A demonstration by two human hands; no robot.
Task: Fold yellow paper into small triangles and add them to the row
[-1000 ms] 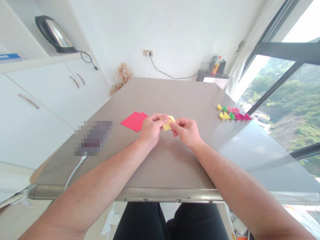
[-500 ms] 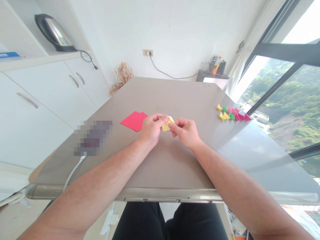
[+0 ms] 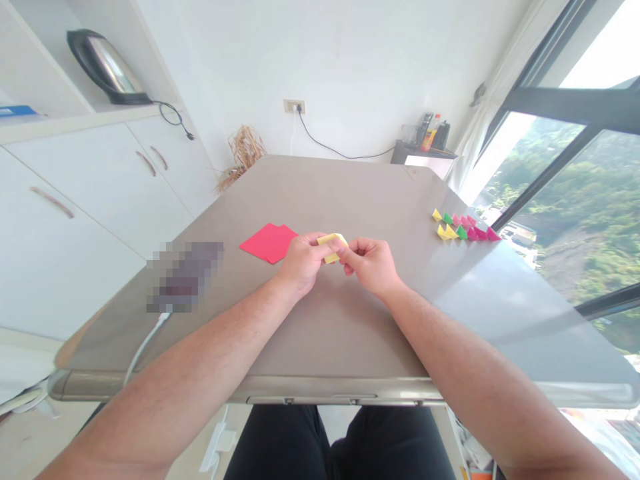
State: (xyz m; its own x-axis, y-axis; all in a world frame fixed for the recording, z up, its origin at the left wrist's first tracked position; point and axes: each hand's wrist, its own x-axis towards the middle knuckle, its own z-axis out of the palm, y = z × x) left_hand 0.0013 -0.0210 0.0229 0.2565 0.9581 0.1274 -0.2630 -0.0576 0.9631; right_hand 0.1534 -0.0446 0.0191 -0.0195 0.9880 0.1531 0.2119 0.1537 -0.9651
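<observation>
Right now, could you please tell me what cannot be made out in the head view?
In the head view:
Yellow paper: partly hidden by the left hand and right hand.
Red paper: right end, behind the left hand.
Pixelated item: its identity, blurred by mosaic.
Blue object: cut off by the left edge.

Bright daylight pours through the window (image 3: pixel 565 167) on the right, laying pale glare across the table (image 3: pixel 520 320). The edges look stretched.

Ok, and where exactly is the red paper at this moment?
In the head view, the red paper lies on the table left of centre, partly behind the left hand.
</observation>
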